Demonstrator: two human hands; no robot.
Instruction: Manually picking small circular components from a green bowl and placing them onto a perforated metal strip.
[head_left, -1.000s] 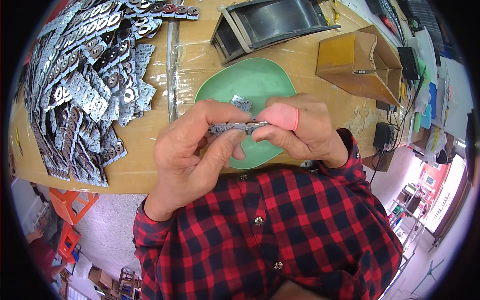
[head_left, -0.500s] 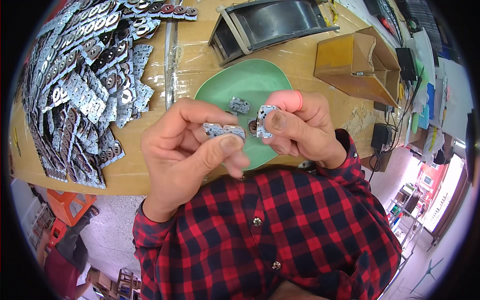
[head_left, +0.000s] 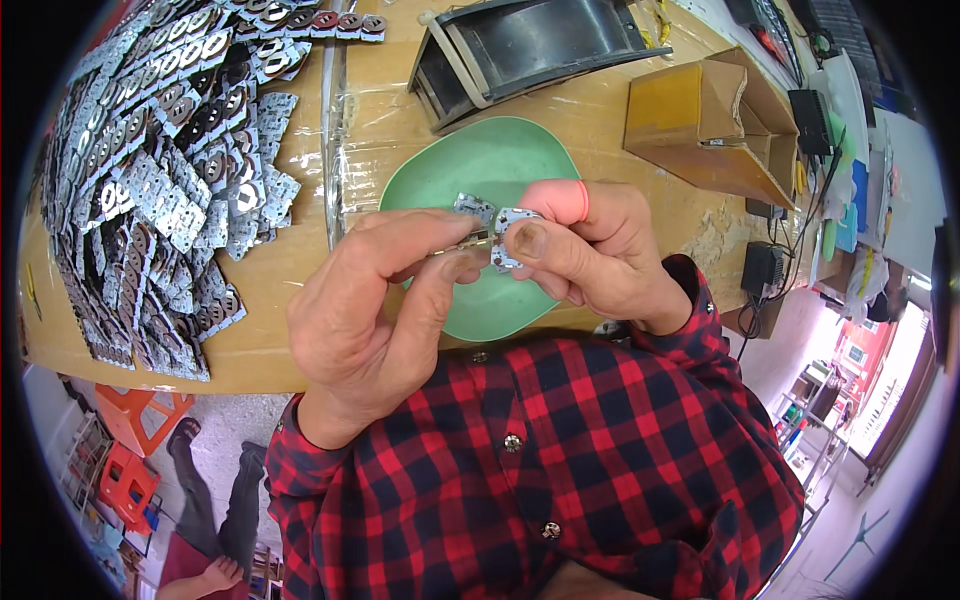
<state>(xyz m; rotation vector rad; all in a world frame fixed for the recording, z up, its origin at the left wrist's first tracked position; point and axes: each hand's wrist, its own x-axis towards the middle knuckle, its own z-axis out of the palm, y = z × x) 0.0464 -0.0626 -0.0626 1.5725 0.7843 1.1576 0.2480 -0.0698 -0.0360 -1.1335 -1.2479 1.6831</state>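
Note:
Both hands are close together over a green bowl (head_left: 500, 312) on the table. My left hand (head_left: 365, 310) pinches a small circuit board strip (head_left: 455, 246), which is turned nearly edge-on and partly covered by fingers. Its end meets, or nearly meets, the small silvery circuit board (head_left: 506, 219) held upright in my right hand (head_left: 590, 245), between thumb and index finger. A pink cover with a red band sits on that index finger. Behind the fingertips, another small circuit board (head_left: 473, 206) lies in the bowl. What else the bowl holds is hidden by my hands.
A large heap of circuit board strips (head_left: 165, 190) with round parts covers the left of the table. Beyond the bowl lies a black curved trough (head_left: 535, 50); a cardboard box (head_left: 670, 115), adapters (head_left: 765, 268) and cables are at right. A person (head_left: 215, 520) is beside orange stools (head_left: 140, 415).
My left hand has turned its board edge-on and brought it right, against or close to the board in my right hand. At lower left, the other person has shifted.

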